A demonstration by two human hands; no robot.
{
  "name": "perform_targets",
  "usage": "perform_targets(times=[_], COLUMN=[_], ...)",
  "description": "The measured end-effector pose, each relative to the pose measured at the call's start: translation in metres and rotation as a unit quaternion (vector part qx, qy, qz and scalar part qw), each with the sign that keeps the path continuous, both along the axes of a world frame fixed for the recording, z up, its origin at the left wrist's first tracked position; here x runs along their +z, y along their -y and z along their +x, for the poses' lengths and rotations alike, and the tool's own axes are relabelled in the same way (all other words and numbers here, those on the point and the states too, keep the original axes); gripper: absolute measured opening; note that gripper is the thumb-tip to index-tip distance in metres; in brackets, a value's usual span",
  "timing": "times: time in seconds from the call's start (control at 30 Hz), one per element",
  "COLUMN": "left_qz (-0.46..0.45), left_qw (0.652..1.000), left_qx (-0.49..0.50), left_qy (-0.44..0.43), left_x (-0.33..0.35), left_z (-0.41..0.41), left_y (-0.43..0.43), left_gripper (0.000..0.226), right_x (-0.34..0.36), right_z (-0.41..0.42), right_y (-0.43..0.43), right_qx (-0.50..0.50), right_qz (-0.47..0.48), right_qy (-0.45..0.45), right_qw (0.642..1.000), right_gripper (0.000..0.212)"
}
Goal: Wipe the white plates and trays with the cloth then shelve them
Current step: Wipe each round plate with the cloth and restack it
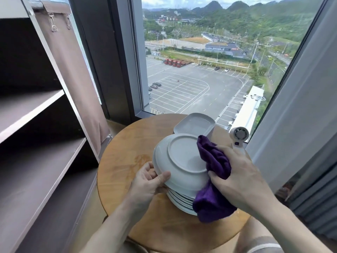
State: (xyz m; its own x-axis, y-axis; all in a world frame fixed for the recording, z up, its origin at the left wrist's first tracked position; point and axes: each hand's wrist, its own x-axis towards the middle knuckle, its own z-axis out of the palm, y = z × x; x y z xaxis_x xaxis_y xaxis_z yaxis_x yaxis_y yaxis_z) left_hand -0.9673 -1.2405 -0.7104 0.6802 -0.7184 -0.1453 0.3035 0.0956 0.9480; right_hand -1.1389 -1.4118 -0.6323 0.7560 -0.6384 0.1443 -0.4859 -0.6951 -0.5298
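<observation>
A white round plate point(182, 159) is held upside down, tilted, above a stack of several white plates point(180, 199) on the round wooden table point(127, 161). My left hand point(151, 179) grips the plate's near-left rim. My right hand point(238, 176) is closed on a purple cloth point(215, 161), which is pressed against the plate's right side and hangs down over the stack. Behind the plates stands a stack of white rectangular trays point(194, 124).
A grey shelf unit point(36, 110) with bare shelves stands at the left, a brown curtain point(73, 79) beside it. A small white fan point(238, 136) sits at the table's far right edge. A large window lies beyond the table, with a pale curtain at the right.
</observation>
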Motion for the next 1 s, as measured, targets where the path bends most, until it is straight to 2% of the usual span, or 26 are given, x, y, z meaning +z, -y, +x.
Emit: perform_targets(times=[0.33, 0.57, 1.0], left_qz=[-0.035, -0.079, -0.109], left_qw=[0.998, 0.994, 0.985], left_qx=[-0.021, 0.009, 0.135], left_qy=[-0.050, -0.069, -0.020], left_x=[0.008, 0.020, 0.038], left_z=[0.005, 0.027, 0.072], left_y=[-0.006, -0.025, -0.078], left_gripper=[0.053, 0.057, 0.031], right_x=[-0.036, -0.047, -0.053], right_z=[-0.022, -0.022, -0.022], right_y=[0.002, 0.008, 0.010], right_qx=[0.043, 0.056, 0.074], right_qz=[0.013, 0.035, 0.019], right_qy=[0.123, 0.139, 0.154], right_qw=[0.991, 0.988, 0.985], right_gripper=[0.062, 0.060, 0.061])
